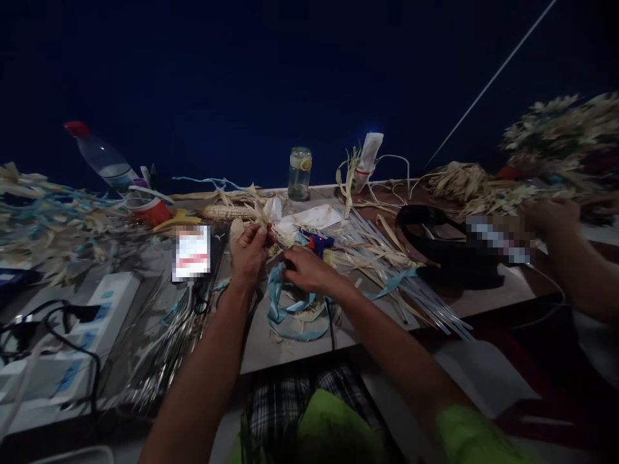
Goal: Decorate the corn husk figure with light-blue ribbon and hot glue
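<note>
My left hand (250, 252) pinches a strip of dried corn husk (262, 211) between thumb and fingers, with its loose ends sticking up. Close on its right, my right hand (308, 267) is closed, thumb against fingers. A light-blue ribbon (275, 303) hangs just below the right fingertips and loops onto the table; whether they grip it or something else, I cannot make out. Behind the right hand lies a blue and red glue gun (316, 242). A dried corn cob (227, 212) rests beyond the left hand.
Clear thin sticks (425, 299) lie to the right. At the back stand a glass jar (300, 174) and a tilted plastic bottle (109, 161). A phone (191, 253), metal wires (162, 361) and a power strip (104, 322) are left. Another person's hand (551, 219) is far right.
</note>
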`<state>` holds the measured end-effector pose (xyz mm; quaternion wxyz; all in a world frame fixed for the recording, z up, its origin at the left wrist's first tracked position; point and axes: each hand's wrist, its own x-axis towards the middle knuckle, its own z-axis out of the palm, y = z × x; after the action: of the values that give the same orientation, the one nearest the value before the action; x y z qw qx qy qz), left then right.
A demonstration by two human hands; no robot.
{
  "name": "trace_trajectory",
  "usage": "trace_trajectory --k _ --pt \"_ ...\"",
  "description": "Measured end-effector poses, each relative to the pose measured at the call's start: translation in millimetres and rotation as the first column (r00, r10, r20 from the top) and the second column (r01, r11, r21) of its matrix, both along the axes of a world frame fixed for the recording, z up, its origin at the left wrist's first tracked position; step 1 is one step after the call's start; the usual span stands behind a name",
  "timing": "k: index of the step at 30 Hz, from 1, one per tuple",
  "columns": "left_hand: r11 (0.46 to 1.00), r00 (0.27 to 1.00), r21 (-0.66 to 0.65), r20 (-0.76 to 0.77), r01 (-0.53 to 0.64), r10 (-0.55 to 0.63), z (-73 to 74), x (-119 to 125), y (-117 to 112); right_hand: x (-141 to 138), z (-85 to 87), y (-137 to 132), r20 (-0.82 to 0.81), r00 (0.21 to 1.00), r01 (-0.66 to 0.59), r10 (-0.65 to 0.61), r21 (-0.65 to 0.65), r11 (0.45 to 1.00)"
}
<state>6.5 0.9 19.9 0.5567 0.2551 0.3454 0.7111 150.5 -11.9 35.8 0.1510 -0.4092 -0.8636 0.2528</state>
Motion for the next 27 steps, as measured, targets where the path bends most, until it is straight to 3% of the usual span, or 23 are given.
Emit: trace_trajectory --k 5,8,12,14,16,18,20,24,27 --pt "0.999 0.999 -0.040 -0.054 -0.005 0.003 0.7 0 -1 9 13.0 5 -0.176 0.980 0.112 -0.096 0.083 0.990" --pt "1.000 1.000 -0.026 -0.013 -0.014 0.013 1.0 1 -1 10 13.8 2 0.014 1.000 0.011 -0.013 0.118 0.993" --pt "1.000 1.000 0.006 -0.004 -0.011 0.011 -0.8 3 1 -2 5.2 -12 0.287 0.957 -0.098 0.035 0.209 0.973" --pt "1.000 1.000 0.012 -0.023 -0.016 0.016 -2.0 3 1 -7 1.4 -14 0.315 0.949 -0.105 0.025 0.242 0.964" --pt "1.000 0.998 0.009 -0.046 -0.030 0.030 -2.6 2 1 -9 -0.3 -10 0.238 0.971 -0.049 -0.008 0.230 0.972" --pt "0.999 0.997 -0.001 -0.070 -0.035 0.035 -2.4 2 1 -6 -0.4 -2 0.044 0.994 0.093 -0.101 0.159 0.983" --pt "0.999 0.996 0.003 -0.075 -0.047 0.047 -1.9 2 0 -1 -0.2 9 -0.197 0.958 0.210 -0.210 -0.018 0.977" --pt "0.999 0.999 0.002 -0.021 -0.039 0.039 -2.3 2 0 3 -0.2 23 -0.500 0.785 0.158 -0.365 -0.409 0.899" --pt "1.000 1.000 -0.014 0.006 0.011 -0.011 -2.9 1 0 -2 1.8 28 -0.582 0.690 0.175 -0.430 -0.443 0.879"
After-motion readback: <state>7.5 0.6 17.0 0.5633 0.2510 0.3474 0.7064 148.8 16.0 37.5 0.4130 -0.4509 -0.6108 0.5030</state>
